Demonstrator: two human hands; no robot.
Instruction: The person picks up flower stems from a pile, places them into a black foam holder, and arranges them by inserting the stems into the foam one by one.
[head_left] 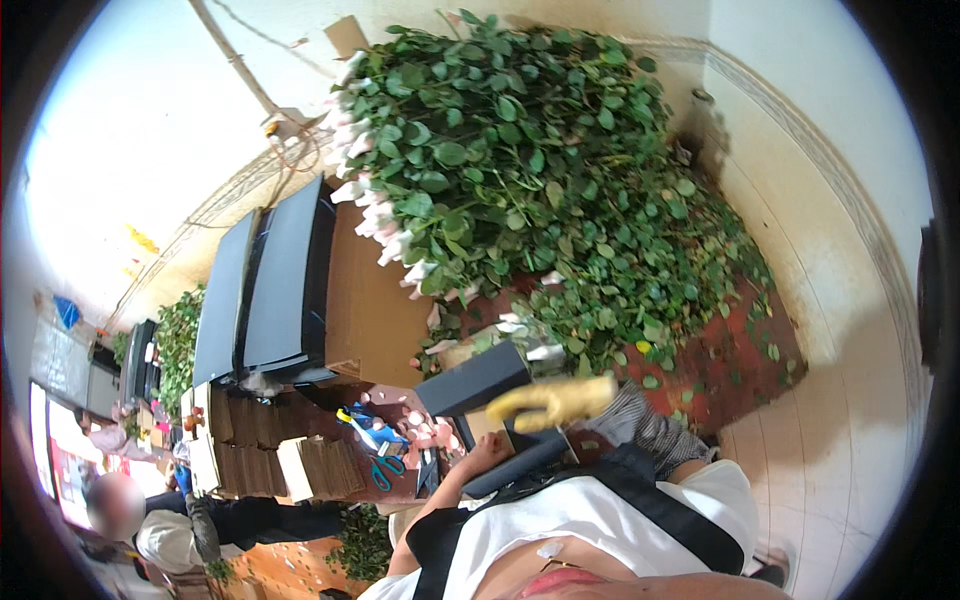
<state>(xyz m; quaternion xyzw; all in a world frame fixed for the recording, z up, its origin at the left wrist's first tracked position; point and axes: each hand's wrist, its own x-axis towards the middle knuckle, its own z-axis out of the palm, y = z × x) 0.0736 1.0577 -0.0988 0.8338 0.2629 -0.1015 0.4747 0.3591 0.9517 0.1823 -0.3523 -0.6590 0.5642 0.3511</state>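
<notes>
My left hand (487, 452) is bare and sits low at the middle, fingers curled against a brown cardboard patch between two dark panels. What it grips, if anything, is too small to make out. My right hand (553, 403) wears a yellow glove and lies just above and to the right, its fingers stretched out toward the left, with nothing visible in them. Beyond both hands is a black box panel (474, 378); a second dark panel (520, 462) lies close to my body. White-wrapped rose heads (545, 353) lie just past the glove.
A large heap of leafy rose stems (520, 170) covers the red table (715, 350). To the left stand tall dark boards (285, 285), stacked cardboard pieces (250, 470), teal-handled scissors (385, 472) and scattered pink petals (430, 432). Another person (175, 535) is at the lower left.
</notes>
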